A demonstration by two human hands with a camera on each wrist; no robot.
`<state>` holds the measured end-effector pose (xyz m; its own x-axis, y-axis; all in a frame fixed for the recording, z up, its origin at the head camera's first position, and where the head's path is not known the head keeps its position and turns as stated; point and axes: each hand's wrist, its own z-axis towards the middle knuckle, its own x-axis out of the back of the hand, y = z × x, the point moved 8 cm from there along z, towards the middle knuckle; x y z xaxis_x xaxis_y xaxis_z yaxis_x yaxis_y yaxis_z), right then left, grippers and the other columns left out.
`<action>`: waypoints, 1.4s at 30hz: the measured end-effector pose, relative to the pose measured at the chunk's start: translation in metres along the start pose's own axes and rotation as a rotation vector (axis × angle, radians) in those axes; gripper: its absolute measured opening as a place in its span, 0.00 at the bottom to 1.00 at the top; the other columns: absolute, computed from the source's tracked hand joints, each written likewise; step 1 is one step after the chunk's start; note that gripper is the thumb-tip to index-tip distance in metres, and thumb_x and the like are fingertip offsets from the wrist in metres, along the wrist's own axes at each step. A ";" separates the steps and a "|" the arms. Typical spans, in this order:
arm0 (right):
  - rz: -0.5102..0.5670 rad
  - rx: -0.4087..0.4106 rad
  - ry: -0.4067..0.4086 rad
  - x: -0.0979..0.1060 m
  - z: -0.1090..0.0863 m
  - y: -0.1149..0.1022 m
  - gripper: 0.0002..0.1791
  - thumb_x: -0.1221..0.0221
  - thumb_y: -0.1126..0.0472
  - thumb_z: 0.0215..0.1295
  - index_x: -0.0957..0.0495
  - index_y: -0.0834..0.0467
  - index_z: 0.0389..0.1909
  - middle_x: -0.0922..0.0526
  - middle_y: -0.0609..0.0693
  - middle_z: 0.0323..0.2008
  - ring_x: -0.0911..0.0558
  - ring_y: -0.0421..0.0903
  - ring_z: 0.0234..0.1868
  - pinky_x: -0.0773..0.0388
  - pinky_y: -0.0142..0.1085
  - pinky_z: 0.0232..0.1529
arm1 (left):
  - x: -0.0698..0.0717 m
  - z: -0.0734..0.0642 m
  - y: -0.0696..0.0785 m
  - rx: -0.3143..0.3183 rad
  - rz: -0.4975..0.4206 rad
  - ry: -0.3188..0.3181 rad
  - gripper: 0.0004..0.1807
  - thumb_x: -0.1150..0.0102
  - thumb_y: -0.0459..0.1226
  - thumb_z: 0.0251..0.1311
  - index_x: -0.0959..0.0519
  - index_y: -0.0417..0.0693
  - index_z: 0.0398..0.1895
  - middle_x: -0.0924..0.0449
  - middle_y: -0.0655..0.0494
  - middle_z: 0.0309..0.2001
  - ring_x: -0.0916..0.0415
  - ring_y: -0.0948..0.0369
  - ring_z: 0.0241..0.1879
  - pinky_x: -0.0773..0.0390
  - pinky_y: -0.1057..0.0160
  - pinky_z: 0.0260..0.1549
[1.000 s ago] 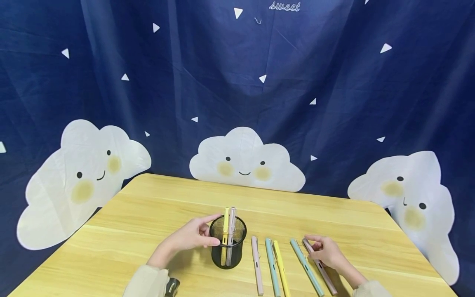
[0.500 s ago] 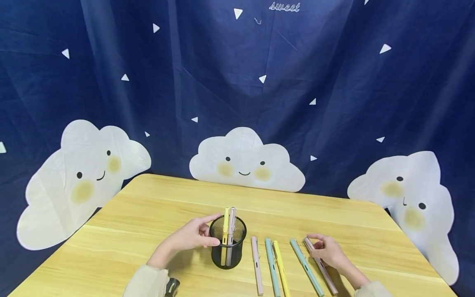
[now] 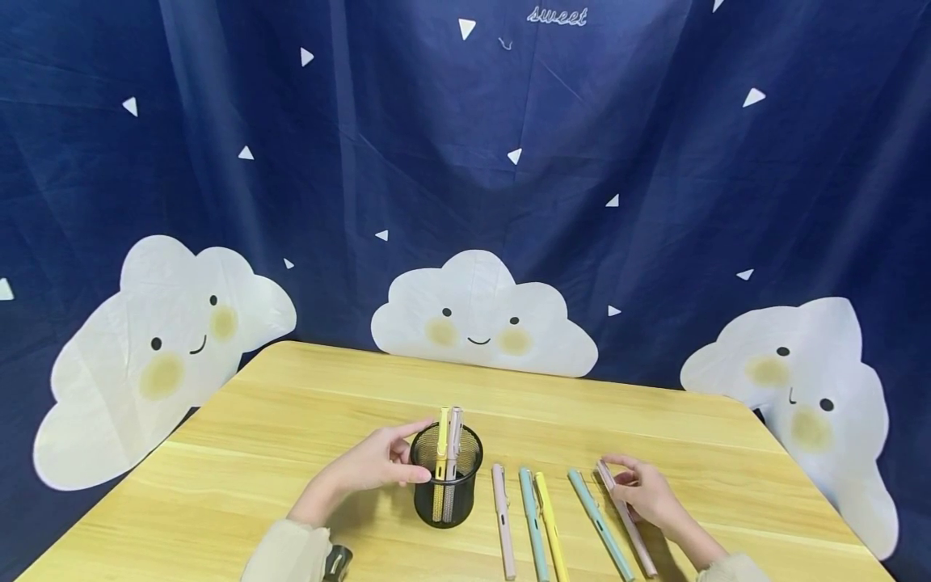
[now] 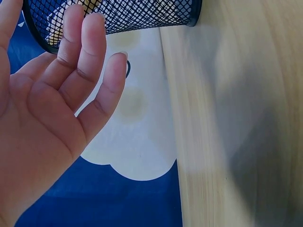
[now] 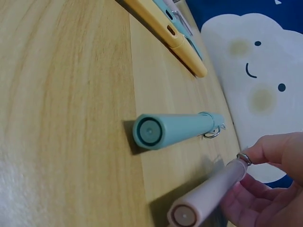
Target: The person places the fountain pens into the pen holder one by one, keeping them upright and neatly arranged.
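Note:
My left hand (image 3: 377, 459) steadies a black mesh pen holder (image 3: 465, 497), thumb at its near rim and index finger at the far rim. The other fingers (image 4: 97, 71) stand beside the mesh wall in the left wrist view. Inside the holder a yellow pen (image 3: 443, 444) and a pale pink pen (image 3: 454, 444) stand upright. At the right, my right hand (image 3: 647, 493) pinches another pale pink pen (image 3: 634, 533) near its clip end. The same pink pen (image 5: 213, 191) slants up to the fingers in the right wrist view. A teal pen (image 3: 600, 524) lies just left of it.
Between the holder and the teal pen lie a pink pen (image 3: 503, 521), another teal pen (image 3: 534, 524) and a yellow pen (image 3: 551, 525), roughly side by side on the wooden table (image 3: 327, 388). A dark blue curtain (image 3: 436, 162) with clouds hangs behind the table.
The pink pen at my right hand has turned a little and its lower end has shifted slightly left. The right hand has moved slightly; my left hand and the holder keep their place.

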<state>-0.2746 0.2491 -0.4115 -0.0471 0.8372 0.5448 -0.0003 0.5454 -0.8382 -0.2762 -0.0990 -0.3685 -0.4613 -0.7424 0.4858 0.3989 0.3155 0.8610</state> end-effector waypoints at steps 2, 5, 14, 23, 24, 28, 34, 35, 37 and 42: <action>0.016 0.010 -0.009 0.000 0.000 -0.001 0.27 0.47 0.75 0.49 0.34 0.69 0.55 0.27 0.57 0.34 0.29 0.46 0.23 0.28 0.35 0.16 | 0.000 0.000 0.001 -0.003 -0.006 -0.001 0.41 0.36 0.40 0.50 0.45 0.35 0.65 0.31 0.58 0.15 0.32 0.64 0.16 0.33 0.70 0.16; 0.029 0.036 -0.036 -0.001 0.000 -0.003 0.25 0.48 0.75 0.52 0.33 0.71 0.55 0.26 0.60 0.36 0.26 0.47 0.26 0.26 0.38 0.18 | 0.000 0.000 0.002 -0.005 -0.007 -0.002 0.42 0.36 0.40 0.50 0.45 0.35 0.65 0.31 0.58 0.15 0.32 0.64 0.16 0.33 0.70 0.16; 0.032 0.060 -0.026 0.001 0.001 -0.006 0.14 0.52 0.74 0.56 0.25 0.74 0.42 0.24 0.69 0.43 0.25 0.45 0.30 0.26 0.37 0.19 | 0.000 0.000 0.002 -0.020 0.000 -0.006 0.42 0.37 0.41 0.50 0.45 0.34 0.65 0.31 0.60 0.16 0.33 0.67 0.16 0.32 0.70 0.16; 0.150 0.053 0.087 0.007 0.004 -0.006 0.15 0.49 0.72 0.56 0.26 0.75 0.44 0.20 0.62 0.35 0.27 0.39 0.20 0.31 0.29 0.17 | 0.000 -0.001 0.005 -0.054 0.004 -0.014 0.42 0.37 0.42 0.51 0.46 0.33 0.64 0.32 0.62 0.15 0.33 0.68 0.16 0.33 0.70 0.15; 0.164 0.058 0.090 0.008 0.004 -0.007 0.16 0.49 0.72 0.55 0.27 0.76 0.44 0.20 0.62 0.34 0.26 0.39 0.22 0.30 0.28 0.18 | 0.000 -0.001 0.004 -0.036 -0.003 -0.010 0.42 0.37 0.42 0.50 0.46 0.34 0.65 0.32 0.61 0.15 0.33 0.67 0.16 0.33 0.70 0.15; 0.202 0.078 0.082 0.008 0.004 -0.009 0.19 0.47 0.74 0.51 0.29 0.77 0.46 0.20 0.59 0.32 0.26 0.38 0.25 0.29 0.29 0.21 | 0.000 0.000 0.001 -0.010 -0.002 -0.005 0.42 0.37 0.40 0.50 0.46 0.33 0.65 0.31 0.59 0.16 0.32 0.63 0.16 0.33 0.70 0.15; 0.272 0.100 0.047 0.006 0.004 -0.011 0.17 0.48 0.76 0.50 0.30 0.79 0.43 0.23 0.55 0.29 0.26 0.39 0.23 0.28 0.28 0.21 | 0.000 0.000 0.000 0.003 0.000 -0.001 0.42 0.36 0.40 0.50 0.45 0.34 0.65 0.31 0.58 0.16 0.30 0.56 0.17 0.33 0.70 0.15; 0.285 0.104 0.044 0.006 0.004 -0.012 0.16 0.48 0.76 0.51 0.30 0.79 0.43 0.24 0.55 0.29 0.26 0.39 0.23 0.27 0.28 0.21 | 0.000 0.000 0.000 0.002 -0.004 -0.001 0.42 0.36 0.40 0.50 0.45 0.34 0.65 0.31 0.58 0.16 0.30 0.54 0.17 0.33 0.70 0.15; 0.307 0.114 0.048 0.006 0.003 -0.013 0.15 0.48 0.77 0.51 0.29 0.78 0.42 0.23 0.56 0.29 0.25 0.39 0.24 0.27 0.28 0.21 | 0.000 -0.001 0.001 -0.002 -0.009 -0.001 0.42 0.37 0.40 0.50 0.45 0.33 0.65 0.31 0.58 0.15 0.30 0.53 0.17 0.33 0.69 0.15; 0.338 0.108 0.083 0.007 0.002 -0.015 0.15 0.48 0.76 0.52 0.27 0.75 0.43 0.22 0.57 0.31 0.21 0.41 0.27 0.24 0.29 0.25 | 0.000 0.000 0.000 0.006 -0.011 0.001 0.42 0.36 0.40 0.50 0.45 0.34 0.65 0.31 0.58 0.15 0.30 0.48 0.18 0.33 0.70 0.16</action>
<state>-0.2770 0.2467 -0.3953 0.0189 0.9723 0.2328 -0.1044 0.2335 -0.9667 -0.2756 -0.0988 -0.3685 -0.4653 -0.7462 0.4762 0.3891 0.3109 0.8672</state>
